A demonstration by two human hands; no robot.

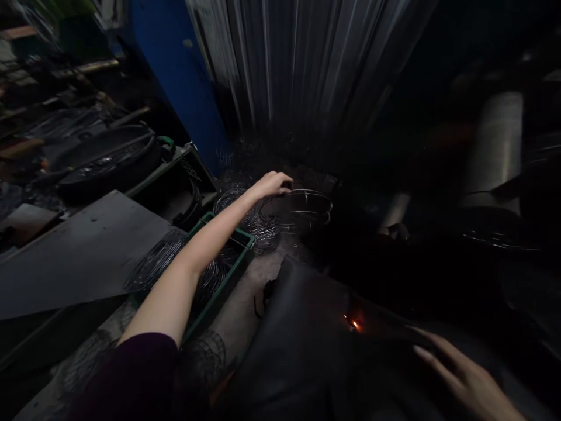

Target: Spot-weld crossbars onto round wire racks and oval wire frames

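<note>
My left hand (275,183) is stretched forward near the middle, its fingers closed on the edge of a round wire frame (309,211). The frame hangs above the dark floor, beside a pile of wire pieces (263,231). At the lower right, my right hand (456,365) is blurred, its fingers stretched out and apart with nothing seen in them. It is over dark material near my lap (302,310). A small orange glow (354,323) shows on that dark surface, to the left of my right hand.
A green crate (223,298) with wire pieces stands below my left forearm. Left of it are a grey sheet (87,251) and a black round container (109,158). A blue panel (175,76) and ribbed metal sheet (298,58) stand ahead. A pale cylinder (499,140) is at right.
</note>
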